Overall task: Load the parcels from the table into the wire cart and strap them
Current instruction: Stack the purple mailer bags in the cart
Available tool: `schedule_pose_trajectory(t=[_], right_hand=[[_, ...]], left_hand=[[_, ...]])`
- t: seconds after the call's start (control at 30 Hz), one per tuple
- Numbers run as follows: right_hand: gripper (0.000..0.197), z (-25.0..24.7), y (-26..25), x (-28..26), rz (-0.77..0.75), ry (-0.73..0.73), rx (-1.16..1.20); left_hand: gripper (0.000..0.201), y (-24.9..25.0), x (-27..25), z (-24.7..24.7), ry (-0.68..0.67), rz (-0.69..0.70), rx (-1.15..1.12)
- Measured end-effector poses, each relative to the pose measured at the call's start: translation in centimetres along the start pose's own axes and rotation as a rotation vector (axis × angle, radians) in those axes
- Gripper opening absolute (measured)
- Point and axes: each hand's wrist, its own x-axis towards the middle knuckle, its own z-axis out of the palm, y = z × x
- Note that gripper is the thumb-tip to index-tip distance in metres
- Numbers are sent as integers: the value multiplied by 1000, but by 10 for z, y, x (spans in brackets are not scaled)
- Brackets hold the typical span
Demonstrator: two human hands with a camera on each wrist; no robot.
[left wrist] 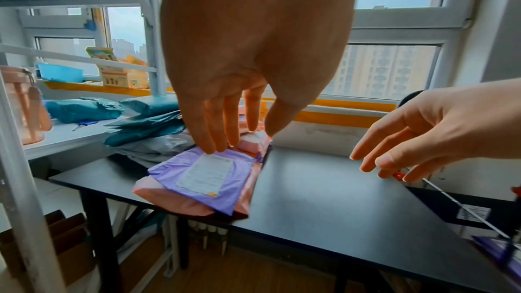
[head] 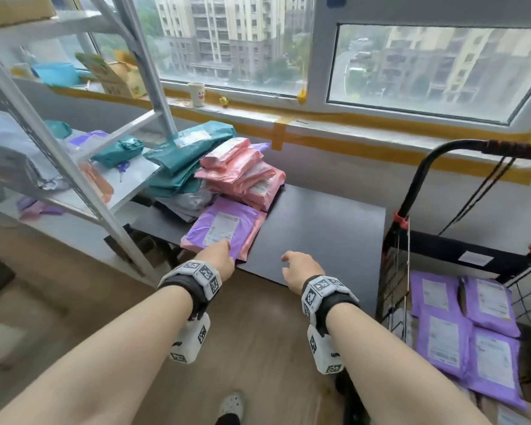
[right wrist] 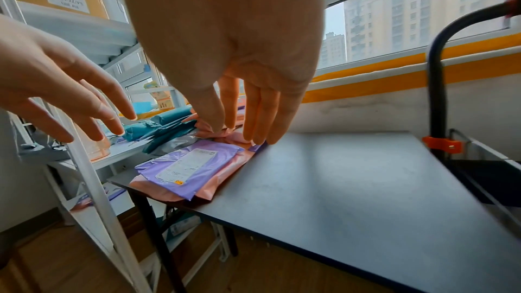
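A purple parcel (head: pixel 224 222) (left wrist: pixel 203 177) (right wrist: pixel 191 166) with a white label lies on a pink parcel (head: pixel 253 234) (left wrist: pixel 169 199) at the front left corner of the black table (head: pixel 319 234). My left hand (head: pixel 219 256) (left wrist: pixel 231 119) reaches over its near edge with fingers straight, holding nothing; whether it touches is unclear. My right hand (head: pixel 298 268) (right wrist: pixel 242 128) hovers empty over the bare tabletop, fingers relaxed. The wire cart (head: pixel 396 271) stands right of the table with several purple parcels (head: pixel 460 326) in it. Black straps (head: pixel 478 191) hang from its handle.
Behind the purple parcel are piles of pink parcels (head: pixel 242 173), teal parcels (head: pixel 184 154) and a grey one (head: pixel 187 200). A white metal rack (head: pixel 74 167) with slanted posts crowds the left side. A window sill runs along the back wall.
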Motion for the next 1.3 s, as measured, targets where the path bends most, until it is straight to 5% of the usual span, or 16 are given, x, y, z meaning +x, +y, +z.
schedule_pose_trajectory(t=[0.4, 0.6, 0.7, 1.0, 1.3], right_hand=[[35, 79, -79, 153, 194, -42, 181], [77, 91, -84, 196, 304, -38, 363], [80, 98, -81, 206, 375, 7, 553], [61, 104, -58, 198, 480, 97, 853], [51, 55, 24, 96, 379, 240, 869]], left_hand=[[47, -107, 177, -19, -163, -23, -2], [40, -128, 229, -8, -219, -42, -165], [41, -128, 244, -4, -222, -28, -286], [52, -112, 236, -4, -240, 22, -431], [42, -30, 141, 17, -275, 117, -520]])
